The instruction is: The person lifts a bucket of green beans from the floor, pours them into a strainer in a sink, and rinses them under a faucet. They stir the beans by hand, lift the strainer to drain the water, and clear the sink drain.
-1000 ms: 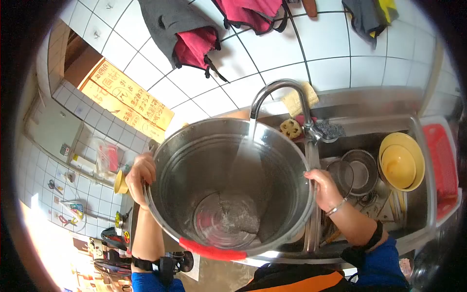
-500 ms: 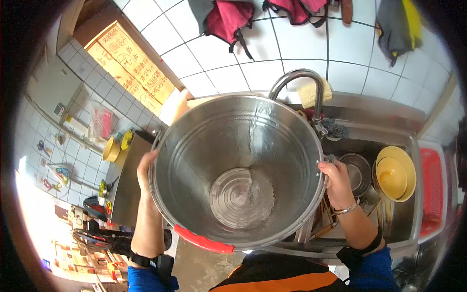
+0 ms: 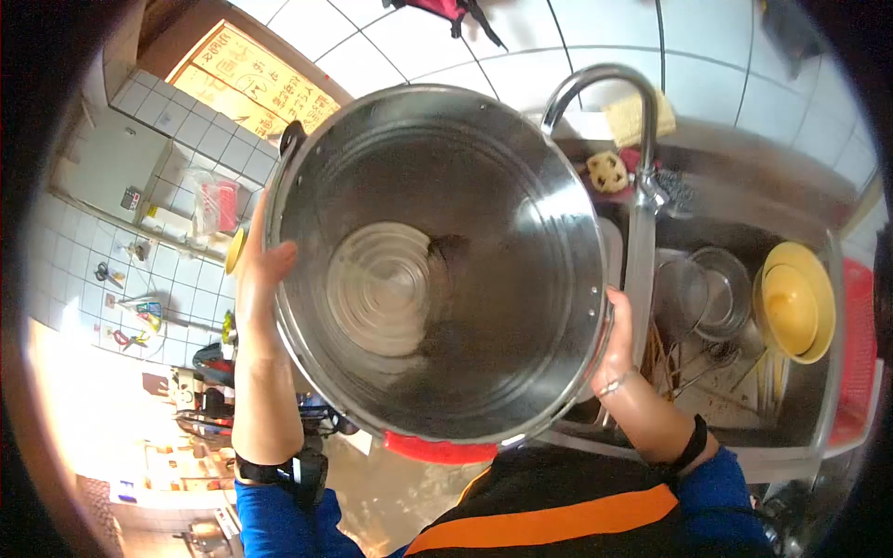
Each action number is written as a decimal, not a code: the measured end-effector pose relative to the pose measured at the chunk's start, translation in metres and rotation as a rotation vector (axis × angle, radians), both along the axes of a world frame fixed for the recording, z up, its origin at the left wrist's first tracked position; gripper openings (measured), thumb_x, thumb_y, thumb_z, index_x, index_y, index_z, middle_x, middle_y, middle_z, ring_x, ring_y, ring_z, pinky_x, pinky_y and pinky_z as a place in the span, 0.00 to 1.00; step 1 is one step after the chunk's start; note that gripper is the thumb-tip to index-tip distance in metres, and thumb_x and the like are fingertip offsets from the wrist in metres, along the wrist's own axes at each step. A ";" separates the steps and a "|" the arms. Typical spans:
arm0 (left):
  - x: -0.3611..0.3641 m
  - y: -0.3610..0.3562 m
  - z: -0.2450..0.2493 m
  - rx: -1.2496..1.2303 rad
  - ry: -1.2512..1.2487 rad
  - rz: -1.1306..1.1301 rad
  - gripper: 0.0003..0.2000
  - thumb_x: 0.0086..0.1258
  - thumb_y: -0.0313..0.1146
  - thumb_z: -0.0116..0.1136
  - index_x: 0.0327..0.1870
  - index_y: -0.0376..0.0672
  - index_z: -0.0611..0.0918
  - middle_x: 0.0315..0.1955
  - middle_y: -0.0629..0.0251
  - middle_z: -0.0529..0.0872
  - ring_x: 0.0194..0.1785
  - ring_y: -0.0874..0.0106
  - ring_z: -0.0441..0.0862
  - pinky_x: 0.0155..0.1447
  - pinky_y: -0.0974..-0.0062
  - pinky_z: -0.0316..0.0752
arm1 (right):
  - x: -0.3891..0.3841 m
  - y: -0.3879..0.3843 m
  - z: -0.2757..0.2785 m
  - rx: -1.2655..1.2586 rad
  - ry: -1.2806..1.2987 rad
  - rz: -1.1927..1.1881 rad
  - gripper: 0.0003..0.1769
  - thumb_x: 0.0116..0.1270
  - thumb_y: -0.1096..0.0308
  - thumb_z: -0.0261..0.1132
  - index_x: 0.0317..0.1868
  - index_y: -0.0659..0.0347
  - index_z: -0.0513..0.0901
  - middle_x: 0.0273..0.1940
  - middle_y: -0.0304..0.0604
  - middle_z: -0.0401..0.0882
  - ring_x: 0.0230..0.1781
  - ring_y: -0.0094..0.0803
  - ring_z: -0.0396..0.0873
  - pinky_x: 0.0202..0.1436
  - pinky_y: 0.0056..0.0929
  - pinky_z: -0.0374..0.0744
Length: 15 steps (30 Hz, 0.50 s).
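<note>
A large stainless-steel bucket (image 3: 521,279) fills the middle of the head view, its mouth facing me and its ringed round base showing inside. The inner wall has a wet-looking sheen. At the left rim, my left hand (image 3: 260,279) grips the bucket, thumb over the edge and the other fingers hidden behind the wall. On the right side my right hand (image 3: 616,342) is closed on it, fingers mostly hidden behind the rim. A red handle grip (image 3: 442,448) hangs along the near edge, close to my apron (image 3: 549,521).
Right of the bucket is a steel sink (image 3: 735,381) with yellow bowls (image 3: 795,302), strainers (image 3: 721,293) and utensils. The curved faucet (image 3: 605,73) stands close to the bucket's far right rim. A red basket (image 3: 856,353) is at the far right, and a sponge (image 3: 640,121) lies behind the faucet.
The bucket has moved up and slightly left in view and tilted, its base now showing further left. Both hands went along with it, still holding. The view has shifted too.
</note>
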State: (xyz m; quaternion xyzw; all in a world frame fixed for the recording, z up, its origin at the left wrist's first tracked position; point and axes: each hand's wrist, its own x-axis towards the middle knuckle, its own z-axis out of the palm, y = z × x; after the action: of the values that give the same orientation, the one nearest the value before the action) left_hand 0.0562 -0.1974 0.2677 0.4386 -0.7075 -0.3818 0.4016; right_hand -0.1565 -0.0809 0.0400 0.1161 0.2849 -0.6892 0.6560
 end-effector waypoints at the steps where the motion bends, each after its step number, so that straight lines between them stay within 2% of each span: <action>1: -0.007 0.001 -0.001 -0.119 -0.169 0.007 0.29 0.56 0.40 0.41 0.59 0.34 0.59 0.51 0.53 0.68 0.53 0.66 0.67 0.56 0.72 0.61 | 0.006 -0.002 -0.003 -0.028 -0.087 0.066 0.30 0.51 0.42 0.49 0.46 0.57 0.72 0.45 0.46 0.71 0.47 0.38 0.67 0.49 0.40 0.65; 2: -0.016 0.002 0.000 -0.103 -0.181 0.004 0.29 0.56 0.40 0.41 0.59 0.34 0.59 0.51 0.53 0.68 0.53 0.66 0.67 0.56 0.72 0.61 | 0.014 -0.006 -0.008 0.024 -0.086 0.076 0.31 0.52 0.43 0.46 0.47 0.58 0.71 0.48 0.50 0.69 0.48 0.42 0.67 0.49 0.40 0.65; 4: -0.042 0.004 0.007 -0.087 -0.050 -0.227 0.29 0.51 0.36 0.42 0.60 0.45 0.62 0.49 0.58 0.71 0.52 0.69 0.66 0.57 0.76 0.56 | 0.027 -0.008 0.003 0.082 -0.142 0.110 0.31 0.53 0.44 0.44 0.48 0.60 0.70 0.48 0.52 0.68 0.49 0.43 0.66 0.51 0.42 0.65; 5: -0.055 0.003 0.008 -0.075 -0.052 -0.240 0.29 0.51 0.36 0.42 0.60 0.45 0.62 0.49 0.58 0.71 0.52 0.69 0.66 0.57 0.76 0.56 | 0.033 -0.010 0.007 0.121 -0.189 0.144 0.30 0.54 0.46 0.43 0.49 0.61 0.69 0.49 0.54 0.68 0.50 0.45 0.66 0.53 0.43 0.64; 6: -0.069 0.001 0.010 -0.079 -0.133 -0.233 0.29 0.51 0.36 0.42 0.60 0.44 0.62 0.51 0.57 0.69 0.54 0.69 0.64 0.58 0.76 0.54 | 0.042 -0.011 0.003 0.132 -0.194 0.128 0.30 0.54 0.46 0.43 0.49 0.61 0.69 0.49 0.54 0.68 0.50 0.45 0.66 0.53 0.43 0.64; 8: -0.089 -0.016 0.009 -0.111 -0.348 -0.211 0.29 0.52 0.35 0.42 0.60 0.43 0.62 0.53 0.56 0.66 0.57 0.67 0.60 0.60 0.76 0.50 | 0.063 -0.017 -0.022 0.035 -0.424 0.197 0.29 0.57 0.51 0.40 0.51 0.64 0.66 0.53 0.57 0.64 0.53 0.46 0.65 0.59 0.45 0.60; 9: -0.096 -0.027 0.007 -0.101 -0.355 -0.241 0.29 0.52 0.35 0.42 0.60 0.43 0.62 0.53 0.56 0.66 0.57 0.67 0.60 0.60 0.76 0.50 | 0.075 -0.021 -0.037 0.001 -0.558 0.217 0.28 0.58 0.53 0.38 0.51 0.66 0.65 0.54 0.57 0.63 0.54 0.46 0.64 0.60 0.45 0.58; 10: -0.102 -0.037 0.004 -0.011 -0.436 -0.296 0.28 0.52 0.34 0.41 0.60 0.42 0.62 0.53 0.55 0.66 0.56 0.67 0.61 0.60 0.76 0.50 | 0.086 -0.023 -0.046 -0.039 -0.692 0.238 0.27 0.59 0.55 0.37 0.52 0.67 0.64 0.54 0.56 0.63 0.55 0.47 0.63 0.62 0.45 0.56; 11: -0.107 -0.046 0.000 0.075 -0.519 -0.353 0.28 0.52 0.33 0.41 0.60 0.41 0.62 0.52 0.55 0.66 0.56 0.66 0.61 0.60 0.76 0.51 | 0.092 -0.022 -0.043 -0.041 -0.703 0.206 0.27 0.59 0.55 0.37 0.52 0.67 0.64 0.54 0.56 0.63 0.55 0.47 0.63 0.62 0.45 0.56; 13: -0.120 -0.051 -0.010 0.079 -0.553 -0.401 0.27 0.53 0.32 0.39 0.59 0.39 0.61 0.52 0.55 0.67 0.54 0.66 0.62 0.59 0.76 0.51 | 0.105 -0.017 -0.034 -0.003 -0.830 0.199 0.27 0.60 0.57 0.35 0.52 0.69 0.64 0.55 0.56 0.62 0.56 0.47 0.63 0.62 0.45 0.56; 15: -0.130 -0.044 -0.016 0.219 -0.658 -0.291 0.27 0.53 0.31 0.36 0.59 0.40 0.62 0.56 0.57 0.64 0.60 0.66 0.57 0.63 0.77 0.46 | 0.113 -0.013 -0.028 0.040 -0.897 0.186 0.27 0.60 0.58 0.35 0.52 0.69 0.65 0.55 0.56 0.62 0.56 0.47 0.62 0.62 0.46 0.55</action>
State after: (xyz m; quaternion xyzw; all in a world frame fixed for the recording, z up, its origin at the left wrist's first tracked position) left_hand -0.0742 -0.2416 0.2522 0.4730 -0.8087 -0.3468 0.0453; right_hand -0.0437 -0.0935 0.0120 0.3896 -0.0047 -0.5035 0.7712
